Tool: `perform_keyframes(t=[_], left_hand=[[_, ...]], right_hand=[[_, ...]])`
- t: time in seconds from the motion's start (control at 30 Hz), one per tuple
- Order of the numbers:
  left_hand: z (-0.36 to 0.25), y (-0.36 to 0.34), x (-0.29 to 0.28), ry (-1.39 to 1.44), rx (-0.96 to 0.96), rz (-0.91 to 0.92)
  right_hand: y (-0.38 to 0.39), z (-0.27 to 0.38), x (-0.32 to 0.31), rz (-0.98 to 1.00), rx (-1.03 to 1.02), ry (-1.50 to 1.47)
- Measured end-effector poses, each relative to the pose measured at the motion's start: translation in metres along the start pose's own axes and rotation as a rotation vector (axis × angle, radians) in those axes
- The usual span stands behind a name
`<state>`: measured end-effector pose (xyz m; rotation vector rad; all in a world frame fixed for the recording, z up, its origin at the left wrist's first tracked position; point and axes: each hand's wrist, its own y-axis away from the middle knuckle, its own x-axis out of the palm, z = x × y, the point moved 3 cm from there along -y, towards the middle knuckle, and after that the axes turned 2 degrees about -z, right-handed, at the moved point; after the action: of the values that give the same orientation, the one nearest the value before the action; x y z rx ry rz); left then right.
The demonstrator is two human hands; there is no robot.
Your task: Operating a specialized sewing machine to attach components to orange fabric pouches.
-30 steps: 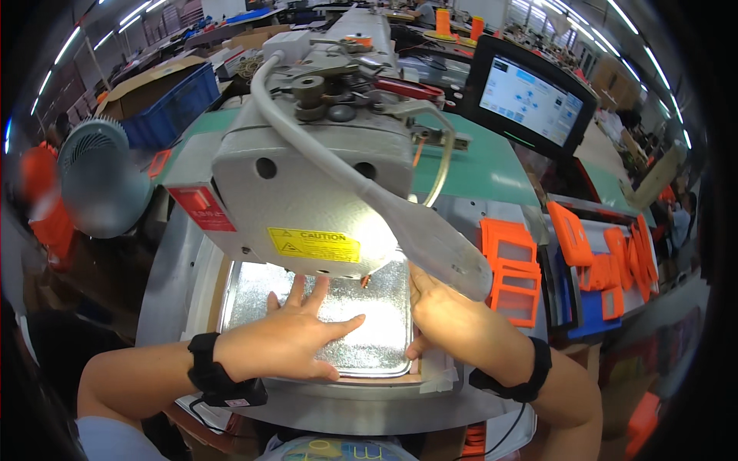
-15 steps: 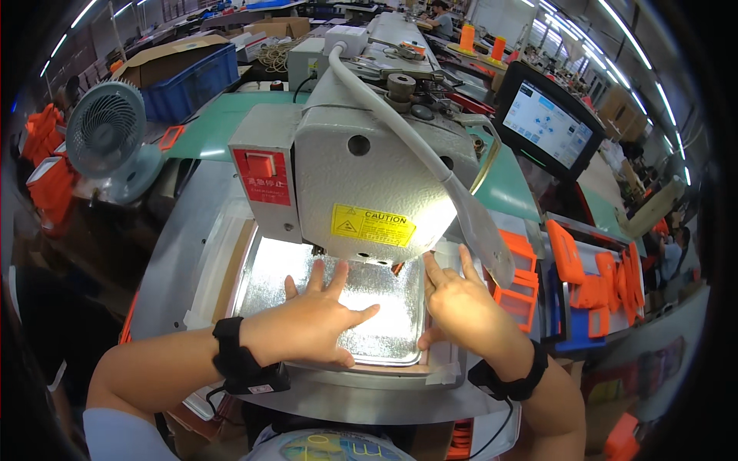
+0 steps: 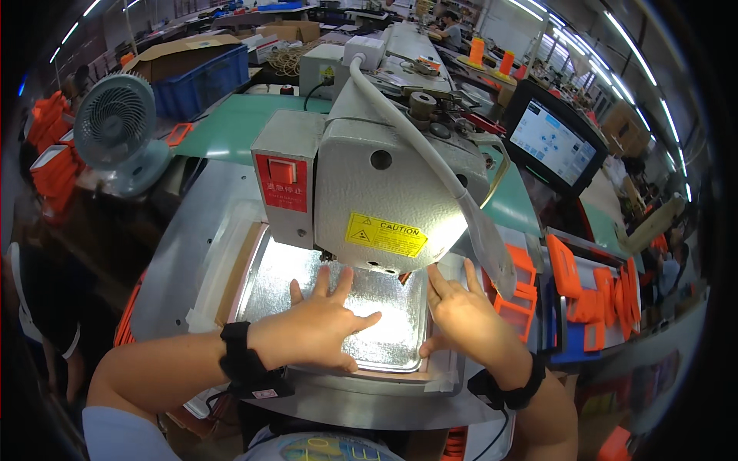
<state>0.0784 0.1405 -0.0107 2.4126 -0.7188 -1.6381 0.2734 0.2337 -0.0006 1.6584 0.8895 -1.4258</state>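
Silvery sheet (image 3: pixel 280 278), left hand (image 3: pixel 314 326) splayed on it; right hand (image 3: pixel 459 313) spread at its edge, both empty

The bulky grey metal machine head (image 3: pixel 369 184) blocks overhead access to the far edge of the shiny silver rectangular sheet (image 3: pixel 392 342). A tapered grey tube (image 3: pixel 487 244) obstructs space beyond the right hand (image 3: pixel 461 313). Near-side passage is open between right hand and left hand (image 3: pixel 309 329).
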Motion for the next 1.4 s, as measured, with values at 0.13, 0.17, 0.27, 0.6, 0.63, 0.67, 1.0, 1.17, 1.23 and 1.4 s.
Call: perform_keyframes(t=[0.13, 0.17, 0.27, 0.6, 0.63, 0.67, 1.0, 1.17, 1.23, 1.4], left_hand=[[0.003, 0.003, 0.003, 0.007, 0.049, -0.031], [0.004, 0.004, 0.003, 0.026, 0.049, -0.046], [0.005, 0.005, 0.006, 0.063, 0.053, -0.079], [0.009, 0.008, 0.014, 0.078, 0.057, -0.12], [0.01, 0.007, 0.013, 0.077, 0.06, -0.12], [0.01, 0.007, 0.013, 0.076, 0.061, -0.117], [0.007, 0.01, 0.007, 0.032, 0.06, -0.058], [0.007, 0.007, 0.006, 0.015, 0.065, -0.034], [0.007, 0.007, 0.006, 0.007, 0.066, -0.034], [0.007, 0.008, 0.004, 0.016, 0.067, -0.022]], right_hand=[[0.0, 0.0, 0.0, 0.009, 0.011, -0.037], [0.0, 0.0, -0.001, 0.02, 0.016, -0.048], [0.0, 0.001, -0.003, 0.055, 0.034, -0.088], [0.004, 0.0, 0.001, -0.027, 0.001, -0.089], [0.004, 0.0, 0.001, -0.039, -0.004, -0.081], [0.003, 0.0, 0.0, -0.019, 0.004, -0.096], [0.002, 0.0, 0.0, -0.013, -0.031, -0.098], [0.0, 0.0, 0.001, 0.032, 0.003, -0.041], [0.0, -0.001, 0.002, 0.017, -0.004, -0.022], [0.0, -0.001, 0.001, 0.013, -0.002, -0.027]])
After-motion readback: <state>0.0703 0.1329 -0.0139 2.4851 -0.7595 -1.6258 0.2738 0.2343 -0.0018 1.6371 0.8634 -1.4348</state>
